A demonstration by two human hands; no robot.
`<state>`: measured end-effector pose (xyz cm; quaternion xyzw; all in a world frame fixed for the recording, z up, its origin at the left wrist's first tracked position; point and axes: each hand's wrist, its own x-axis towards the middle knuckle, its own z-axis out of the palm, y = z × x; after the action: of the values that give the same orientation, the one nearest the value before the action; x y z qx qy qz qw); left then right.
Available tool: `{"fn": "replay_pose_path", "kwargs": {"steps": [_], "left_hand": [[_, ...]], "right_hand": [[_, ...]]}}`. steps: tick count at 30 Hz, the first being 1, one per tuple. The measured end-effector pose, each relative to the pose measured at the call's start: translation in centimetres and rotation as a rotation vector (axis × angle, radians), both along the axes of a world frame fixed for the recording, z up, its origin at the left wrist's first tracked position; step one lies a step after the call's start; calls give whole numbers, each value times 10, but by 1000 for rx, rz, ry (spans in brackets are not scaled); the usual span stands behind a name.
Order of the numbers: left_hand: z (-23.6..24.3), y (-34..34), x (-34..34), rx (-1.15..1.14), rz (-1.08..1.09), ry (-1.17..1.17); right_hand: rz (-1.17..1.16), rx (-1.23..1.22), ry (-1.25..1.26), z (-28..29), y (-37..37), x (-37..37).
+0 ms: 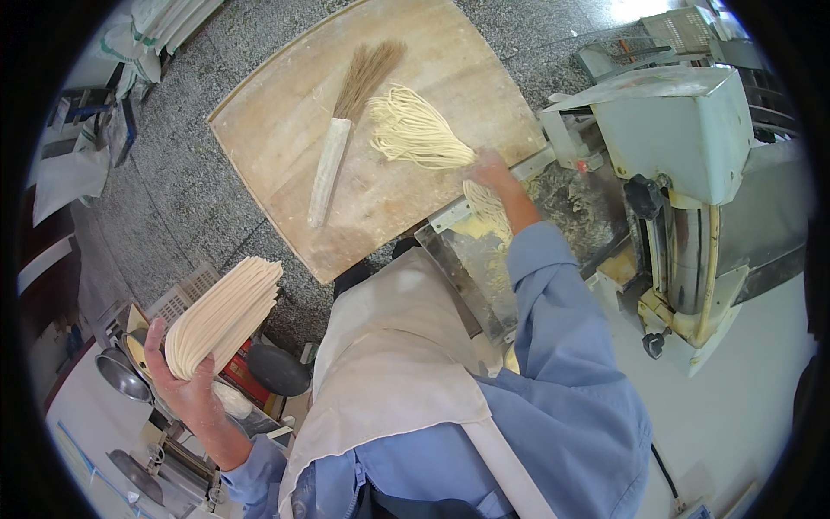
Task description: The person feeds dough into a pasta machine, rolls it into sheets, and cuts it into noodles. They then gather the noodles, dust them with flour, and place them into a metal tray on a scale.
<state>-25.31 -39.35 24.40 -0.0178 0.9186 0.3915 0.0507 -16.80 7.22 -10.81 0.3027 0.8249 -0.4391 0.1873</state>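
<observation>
The left hand [186, 396] holds a thick noodle bundle [226, 316] off to the left, fingers clamped around its lower end; its long axis slants from lower left to upper right. The right hand [494, 173] has its fingers together on a second bunch [419, 130], which fans leftward and slightly up over the surface [268, 121], beside a brush [332, 160].

straw brush [334, 156], metal bowl [123, 375], speckled floor [186, 164]
</observation>
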Motion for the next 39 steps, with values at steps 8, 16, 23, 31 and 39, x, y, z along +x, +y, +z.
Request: {"fn": "replay_pose_path", "kwargs": {"steps": [8,16,23,31,39], "left_hand": [[-14,9,-3,424,205,-305],[-13,45,-12,360,63,-233],[31,74,-24,512,-40,-63],[-152,112,-88,2,-260,-204],[-119,75,-154,352,-308,-299]], "right_hand": [[-435,-886,-148,22,21,16],[117,-262,311,184,29,20],[-277,-541,473,344,16,38],[-815,-331,-85,133,-28,-30],[-395,-192,412,115,-22,-13]]}}
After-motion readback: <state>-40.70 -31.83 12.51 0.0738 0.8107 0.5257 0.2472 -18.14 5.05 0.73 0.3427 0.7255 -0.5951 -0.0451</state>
